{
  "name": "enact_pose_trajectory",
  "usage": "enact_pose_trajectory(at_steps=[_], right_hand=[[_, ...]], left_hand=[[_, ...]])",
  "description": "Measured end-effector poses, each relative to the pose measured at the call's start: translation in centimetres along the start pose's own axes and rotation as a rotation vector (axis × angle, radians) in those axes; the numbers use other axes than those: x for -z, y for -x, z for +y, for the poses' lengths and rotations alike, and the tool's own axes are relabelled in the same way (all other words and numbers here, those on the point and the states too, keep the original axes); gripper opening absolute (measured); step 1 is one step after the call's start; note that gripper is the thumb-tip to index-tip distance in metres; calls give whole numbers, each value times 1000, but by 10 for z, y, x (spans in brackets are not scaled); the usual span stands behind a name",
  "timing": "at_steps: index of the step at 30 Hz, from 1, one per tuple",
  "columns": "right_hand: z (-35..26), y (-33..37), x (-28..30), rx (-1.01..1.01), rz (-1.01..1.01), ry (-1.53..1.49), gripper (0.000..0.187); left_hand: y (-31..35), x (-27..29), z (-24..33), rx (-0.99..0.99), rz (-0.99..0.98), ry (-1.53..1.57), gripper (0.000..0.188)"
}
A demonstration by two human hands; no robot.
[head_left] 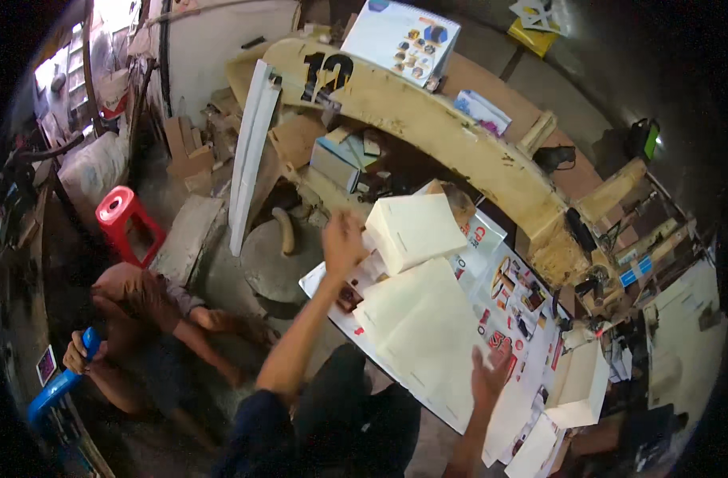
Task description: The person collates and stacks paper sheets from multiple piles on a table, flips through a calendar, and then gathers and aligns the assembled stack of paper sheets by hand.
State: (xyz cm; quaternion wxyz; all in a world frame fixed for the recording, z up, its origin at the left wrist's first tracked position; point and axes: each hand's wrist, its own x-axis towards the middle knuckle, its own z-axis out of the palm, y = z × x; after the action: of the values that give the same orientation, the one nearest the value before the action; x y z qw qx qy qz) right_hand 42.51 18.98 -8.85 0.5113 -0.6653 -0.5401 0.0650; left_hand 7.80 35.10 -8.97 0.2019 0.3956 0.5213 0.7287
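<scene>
A cream cardboard box (423, 231) stands on the far part of the low table, which has a printed sheet (503, 287) on top. In front of it lies a flat cream card piece (427, 334), its near corner by the table's edge. My left hand (345, 243) is raised just left of the box, slightly blurred, fingers loosely apart and apparently empty. Beside the right edge of the flat card, my right hand (491, 373) is open, thumb away from the fingers, holding nothing. Whether either hand touches the card is unclear.
Another cream box (583, 386) and loose flaps lie at the right. A curved wooden counter (427, 99) arches behind, carrying a desk calendar (400, 40). At left are a red stool (129, 223) and a seated person holding a blue bar (57, 390).
</scene>
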Motion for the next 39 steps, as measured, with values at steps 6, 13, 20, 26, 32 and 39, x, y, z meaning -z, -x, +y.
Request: enact_pose_trajectory(at_steps=[6,13,20,26,32,39], right_hand=[[-101,-89,9,237,-310,60,61],[-262,-182,-110,906,-219,250,72],[-325,-321,-275,1169,-126,499,71],[-344,-384,-335,1292,149,647,84],[-374,-411,-330,1366,30,758,79],[-430,-372,-312,1472,-217,938,17]], left_hand=[[-94,-31,-73,254,-45,-147,42],[-83,-33,-119,175,-115,-609,42],[-92,-52,-133,217,-310,-550,34],[-90,-58,-128,308,-343,-574,31],[-86,-52,-126,297,-284,-499,30],[-86,-52,-140,211,-286,-517,32]])
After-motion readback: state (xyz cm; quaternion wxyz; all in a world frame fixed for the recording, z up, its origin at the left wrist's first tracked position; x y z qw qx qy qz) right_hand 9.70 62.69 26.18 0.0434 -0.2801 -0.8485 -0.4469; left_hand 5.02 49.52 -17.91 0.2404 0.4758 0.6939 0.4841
